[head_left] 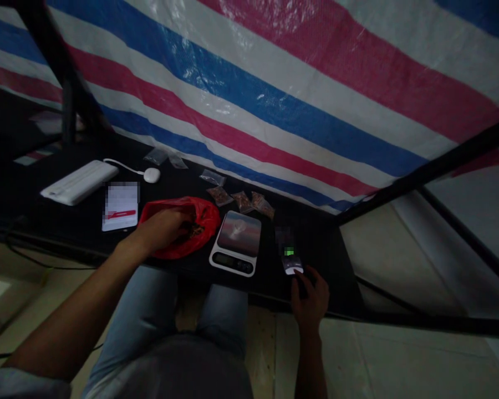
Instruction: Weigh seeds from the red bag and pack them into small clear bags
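My left hand (166, 226) reaches into a red plastic bag (208, 213) that lies open on the black table. Its fingers are curled together over small brown pieces (197, 230), and what is between the fingertips is hidden. Just right of the bag stands a white digital scale (235, 244) with a shiny metal pan. A clear crumpled piece, perhaps a small plastic bag (238, 227), rests on that pan. My right hand (310, 293) is open, thumb and fingers apart, at the lower end of a phone (293, 265) with a lit screen; a fingertip seems to touch it.
Several small clear bags of brown pieces (243, 202) lie behind the scale. Empty-looking clear bags (212, 177) are nearby. On the left are a white power bank (80, 183), a corded white disc (151, 175) and another phone (121, 208). A striped sheet (233, 83) hangs behind the table.
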A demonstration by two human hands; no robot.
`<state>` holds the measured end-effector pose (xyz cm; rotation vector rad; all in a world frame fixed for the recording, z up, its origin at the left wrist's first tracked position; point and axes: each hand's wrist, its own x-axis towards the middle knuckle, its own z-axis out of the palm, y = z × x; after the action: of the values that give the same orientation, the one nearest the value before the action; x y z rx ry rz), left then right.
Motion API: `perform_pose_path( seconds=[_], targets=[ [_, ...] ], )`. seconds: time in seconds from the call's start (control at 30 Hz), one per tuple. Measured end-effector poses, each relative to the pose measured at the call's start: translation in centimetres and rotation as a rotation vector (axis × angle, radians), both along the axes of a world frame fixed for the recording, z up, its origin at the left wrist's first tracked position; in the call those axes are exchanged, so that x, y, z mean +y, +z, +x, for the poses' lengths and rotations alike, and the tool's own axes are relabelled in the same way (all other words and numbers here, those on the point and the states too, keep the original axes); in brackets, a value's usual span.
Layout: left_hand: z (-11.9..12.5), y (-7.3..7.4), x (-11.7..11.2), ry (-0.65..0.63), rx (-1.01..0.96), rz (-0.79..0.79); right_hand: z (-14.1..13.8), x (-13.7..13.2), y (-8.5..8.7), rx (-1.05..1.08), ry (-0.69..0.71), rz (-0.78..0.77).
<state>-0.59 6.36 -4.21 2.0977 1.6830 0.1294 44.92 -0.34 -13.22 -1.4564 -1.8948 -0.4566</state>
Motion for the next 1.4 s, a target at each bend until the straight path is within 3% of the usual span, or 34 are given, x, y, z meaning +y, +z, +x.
perform_pose_path(
  seconds=[0.2, 0.47, 0.73, 0.9, 1.2, 1.3, 1.4],
  targets=[
    [0.0, 1.0, 0.3, 0.012, 0.038, 0.025, -0.1, 0.0, 0.0, 0.012, -0.004, 0.012],
    [-1.1, 0.5, 0.5, -0.068, -0.011, 0.062, 0.0, 0.0, 0.0, -0.001, 0.016, 0.019],
    [-0.6, 2.6, -0.9, -0.069, -0.076, 0.068, 0.2, 0.0, -0.1, 0.004, 0.009, 0.002],
    [-0.1, 3.5, -0.5, -0.115, -0.085, 0.077, 0.2, 0.1, -0.2, 0.012, 0.023, 0.022],
    [5.2, 9.8, 2.8, -0.293, -0.015, 0.113, 0.0, 0.0, 0.1, 0.038, -0.005, 0.001],
    [7.7, 10.1, 4.6, -0.397, -0.058, 0.146, 0.0, 0.0, 0.1, 0.038, -0.010, 0.000],
    [10.3, 9.1, 6.3, -0.444, -0.046, 0.098, 0.0, 0.0, 0.1, 0.042, -0.021, -0.021]
  ],
)
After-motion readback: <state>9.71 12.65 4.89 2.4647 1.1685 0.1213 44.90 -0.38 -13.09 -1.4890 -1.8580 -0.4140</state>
